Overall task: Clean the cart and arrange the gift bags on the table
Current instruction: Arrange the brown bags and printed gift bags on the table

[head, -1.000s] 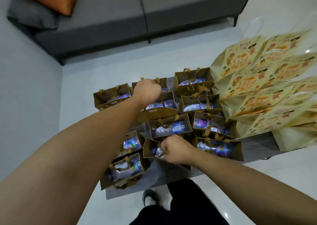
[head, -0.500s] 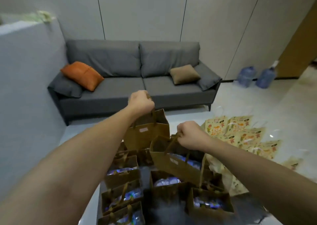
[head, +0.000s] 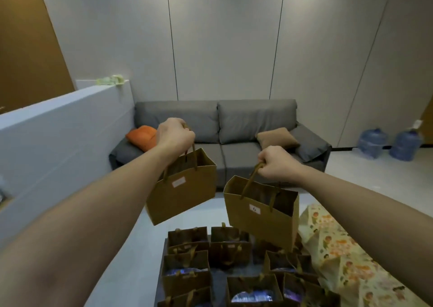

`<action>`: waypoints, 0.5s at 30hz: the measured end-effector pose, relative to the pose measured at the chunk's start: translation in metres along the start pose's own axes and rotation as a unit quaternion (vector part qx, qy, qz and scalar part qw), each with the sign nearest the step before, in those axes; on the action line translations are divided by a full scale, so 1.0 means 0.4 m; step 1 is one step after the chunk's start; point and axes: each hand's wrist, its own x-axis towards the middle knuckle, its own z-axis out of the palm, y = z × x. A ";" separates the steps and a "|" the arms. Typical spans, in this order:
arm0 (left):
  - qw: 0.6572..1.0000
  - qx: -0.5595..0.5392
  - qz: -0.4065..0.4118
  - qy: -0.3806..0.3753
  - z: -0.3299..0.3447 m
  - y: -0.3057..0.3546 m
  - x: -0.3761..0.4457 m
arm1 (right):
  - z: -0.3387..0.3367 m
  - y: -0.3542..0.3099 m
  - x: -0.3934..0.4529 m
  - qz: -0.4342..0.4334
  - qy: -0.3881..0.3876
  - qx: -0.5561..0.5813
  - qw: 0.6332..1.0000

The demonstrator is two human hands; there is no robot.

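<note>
Both fists are curled tight round ribbon handles: my left hand (head: 175,136) grips the handles of one brown bag (head: 181,190), my right hand (head: 278,165) grips those of a second brown bag (head: 262,214) that bears a small white label. Each bag hangs free in the air, well above the cart (head: 219,281), the left one tilted with its bottom swung away from me, the right one tilted the other way. They hang near each other but apart.

Below them, the rest of the bags (head: 187,271) stand packed in rows on the cart's dark top, reaching its near edge, with wrapped things glinting inside. Printed yellow bags (head: 344,260) lie piled along the cart's right edge. I see no table from here, so it is probably off to one side. Beyond stands a grey sofa (head: 220,140).

To carry these well, I judge I should keep my arms spread so the two bags do not knock together, let them settle to hang straight before turning, and set each down flat on its base so nothing spills.
</note>
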 end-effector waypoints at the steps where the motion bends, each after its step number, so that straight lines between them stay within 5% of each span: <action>1: 1.000 0.006 -0.008 -0.002 0.002 -0.011 -0.005 | 0.021 0.009 0.012 0.001 -0.018 -0.007 1.000; 15: 0.975 0.112 -0.111 -0.157 0.214 -0.208 -0.156 | 0.427 0.218 0.102 -0.004 -0.247 -0.071 0.966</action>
